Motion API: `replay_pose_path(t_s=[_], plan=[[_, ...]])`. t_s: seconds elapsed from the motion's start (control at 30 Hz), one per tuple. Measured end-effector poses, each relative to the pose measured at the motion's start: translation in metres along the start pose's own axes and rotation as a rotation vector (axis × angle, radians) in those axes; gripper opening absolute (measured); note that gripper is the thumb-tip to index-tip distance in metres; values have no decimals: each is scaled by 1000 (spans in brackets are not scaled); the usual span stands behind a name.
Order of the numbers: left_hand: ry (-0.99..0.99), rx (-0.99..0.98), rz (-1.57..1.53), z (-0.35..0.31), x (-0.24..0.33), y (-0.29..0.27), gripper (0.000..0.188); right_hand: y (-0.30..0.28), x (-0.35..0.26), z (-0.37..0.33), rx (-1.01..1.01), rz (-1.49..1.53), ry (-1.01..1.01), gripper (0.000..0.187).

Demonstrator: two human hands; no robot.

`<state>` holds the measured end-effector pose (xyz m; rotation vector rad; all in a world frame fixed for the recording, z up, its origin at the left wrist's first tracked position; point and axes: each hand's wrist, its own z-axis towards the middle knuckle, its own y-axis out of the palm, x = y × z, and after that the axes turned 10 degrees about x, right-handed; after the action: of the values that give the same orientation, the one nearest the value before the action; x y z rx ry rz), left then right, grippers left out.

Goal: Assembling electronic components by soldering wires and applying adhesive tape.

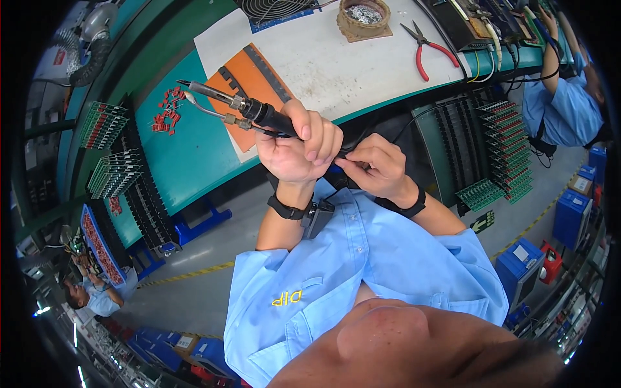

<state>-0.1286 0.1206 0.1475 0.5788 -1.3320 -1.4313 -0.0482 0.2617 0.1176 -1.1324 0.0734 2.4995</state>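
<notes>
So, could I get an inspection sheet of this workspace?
Surface: teal bench, specked white sheet.
Job's things: soldering iron, in hand.
Clutter: loose red parts, orange board, open pliers, pot of silvery scraps.
Hands: left hand closed round the soldering iron's handle; right hand beside it, grip unclear.
Cables: black cord right of the hands; cables by the electronics.
Surroundings: racked green boards both sides, co-workers left and right, yellow floor line.

soldering iron (268, 117) left of pliers (422, 42)
</notes>
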Motion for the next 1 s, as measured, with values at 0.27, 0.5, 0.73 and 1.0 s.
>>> replay_pose_path(t_s=[0.27, 0.5, 0.73, 1.0], plan=[[-34, 122, 5, 2, 1, 2, 52, -3, 3, 7, -2, -1, -23, 22], [-166, 180, -17, 3, -2, 3, 49, -39, 10, 33, 38, -58, 152, 14], [-336, 284, 1, 1, -12, 4, 42, -16, 17, 77, -125, 408, 528, 30], [-424, 364, 10, -1, -16, -5, 39, -18, 25, 82, -387, 535, 792, 38]])
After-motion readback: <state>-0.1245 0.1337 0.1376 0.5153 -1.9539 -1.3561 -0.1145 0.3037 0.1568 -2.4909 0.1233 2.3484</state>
